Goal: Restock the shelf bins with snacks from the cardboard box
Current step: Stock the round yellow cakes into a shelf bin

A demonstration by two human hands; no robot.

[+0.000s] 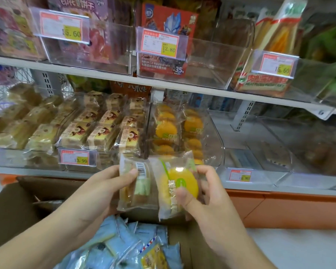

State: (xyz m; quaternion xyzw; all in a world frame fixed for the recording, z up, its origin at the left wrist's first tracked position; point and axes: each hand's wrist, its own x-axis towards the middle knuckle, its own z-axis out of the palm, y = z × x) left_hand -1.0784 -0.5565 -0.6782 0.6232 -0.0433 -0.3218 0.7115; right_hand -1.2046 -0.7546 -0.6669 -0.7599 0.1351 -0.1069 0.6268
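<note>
Snack packs being held upright over the cardboard box, long axes running vertical, tops toward the shelf. Yellow round cake pack being pinched by right hand, face toward the camera; cake pack with barcode being gripped by left hand, back side showing, edges touching. Sitting just behind, clear bin of yellow cakes. Lying in the box below, blue snack packets.

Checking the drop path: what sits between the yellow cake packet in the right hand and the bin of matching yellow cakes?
Head view: nothing. The yellow cake packet in the right hand overlaps the yellow-cake bin's front edge.
</note>
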